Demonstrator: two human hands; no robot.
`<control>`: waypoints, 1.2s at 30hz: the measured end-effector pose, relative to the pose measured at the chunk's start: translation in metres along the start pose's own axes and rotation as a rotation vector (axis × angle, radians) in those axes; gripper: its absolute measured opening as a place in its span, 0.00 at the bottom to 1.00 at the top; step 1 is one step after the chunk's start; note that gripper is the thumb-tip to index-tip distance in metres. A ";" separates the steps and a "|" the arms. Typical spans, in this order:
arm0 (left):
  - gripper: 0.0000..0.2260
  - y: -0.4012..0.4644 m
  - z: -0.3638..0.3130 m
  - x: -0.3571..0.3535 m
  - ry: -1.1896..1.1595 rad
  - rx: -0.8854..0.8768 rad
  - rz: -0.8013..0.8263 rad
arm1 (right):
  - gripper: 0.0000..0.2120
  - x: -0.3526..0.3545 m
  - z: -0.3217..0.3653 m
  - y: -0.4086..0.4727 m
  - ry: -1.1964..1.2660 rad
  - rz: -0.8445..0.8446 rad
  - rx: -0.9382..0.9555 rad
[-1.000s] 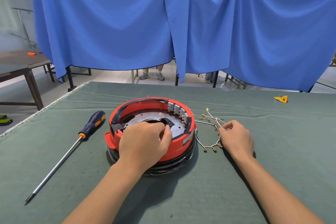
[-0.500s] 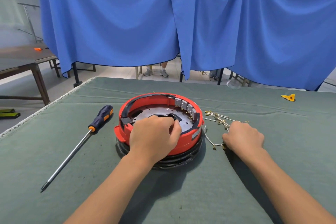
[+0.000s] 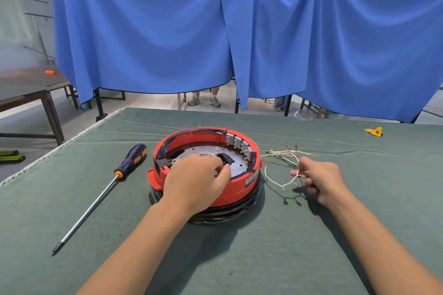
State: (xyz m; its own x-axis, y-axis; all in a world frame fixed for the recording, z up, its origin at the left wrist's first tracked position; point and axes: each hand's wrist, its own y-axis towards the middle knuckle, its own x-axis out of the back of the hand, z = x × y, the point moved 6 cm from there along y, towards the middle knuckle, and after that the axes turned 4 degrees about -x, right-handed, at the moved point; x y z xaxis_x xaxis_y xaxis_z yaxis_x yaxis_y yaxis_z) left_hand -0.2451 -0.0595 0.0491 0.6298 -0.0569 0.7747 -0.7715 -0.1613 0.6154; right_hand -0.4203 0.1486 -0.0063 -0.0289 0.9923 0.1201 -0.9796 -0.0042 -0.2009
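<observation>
Housing (image 3: pixel 242 187), red and round, sits mid-table on green cloth (image 3: pixel 287 246). Left hand (image 3: pixel 196 179) lies over it, fingers curled down by the black part (image 3: pixel 226 159) on its metal plate; grip not discernible. Right hand (image 3: pixel 321 179) pinches white wire harness (image 3: pixel 286 153) between thumb and forefinger, just right of housing. Screwdriver (image 3: pixel 116 173) lies left, apart.

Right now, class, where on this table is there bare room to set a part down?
Bare: the near strip of the table between left forearm and right forearm; the right side, between wires and yellow scrap. Crowded: from the screwdriver past the red housing to the right hand.
</observation>
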 end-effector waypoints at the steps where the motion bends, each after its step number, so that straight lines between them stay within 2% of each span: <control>1: 0.16 -0.001 -0.001 0.002 -0.006 -0.005 -0.008 | 0.07 -0.004 -0.002 -0.001 0.131 0.051 -0.056; 4: 0.17 -0.004 -0.005 0.010 -0.034 -0.001 -0.094 | 0.09 -0.010 -0.004 -0.003 0.447 0.168 -0.200; 7: 0.17 -0.007 0.004 0.014 -0.066 0.094 -0.202 | 0.11 -0.015 -0.004 -0.008 0.610 0.245 -0.307; 11: 0.14 -0.005 0.016 0.013 -0.113 0.188 -0.255 | 0.11 -0.016 -0.005 -0.008 0.666 0.235 -0.300; 17: 0.09 -0.007 0.019 0.004 -0.008 0.307 -0.167 | 0.13 -0.009 -0.009 -0.002 0.809 0.151 -0.309; 20: 0.10 -0.006 0.018 0.004 -0.020 0.297 -0.145 | 0.15 -0.017 -0.011 -0.005 0.875 0.270 -0.403; 23: 0.10 -0.007 0.011 0.008 -0.040 0.241 -0.154 | 0.13 -0.033 -0.009 -0.018 0.798 0.410 -0.443; 27: 0.08 -0.009 -0.001 0.010 -0.149 0.171 -0.149 | 0.10 -0.048 -0.001 -0.031 0.639 0.443 -0.341; 31: 0.08 -0.010 -0.003 0.010 -0.351 0.199 -0.115 | 0.08 -0.048 0.008 -0.035 0.514 0.393 -0.186; 36: 0.12 -0.002 0.011 0.008 -0.450 0.143 0.149 | 0.06 -0.040 0.030 -0.046 0.414 0.272 0.069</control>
State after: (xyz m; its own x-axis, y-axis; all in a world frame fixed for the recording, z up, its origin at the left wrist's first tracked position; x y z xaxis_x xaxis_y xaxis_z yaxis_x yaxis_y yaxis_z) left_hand -0.2373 -0.0706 0.0523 0.5140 -0.5045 0.6938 -0.8561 -0.2510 0.4517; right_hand -0.3804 0.1055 0.0275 -0.2172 0.9198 -0.3268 -0.9589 -0.2637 -0.1049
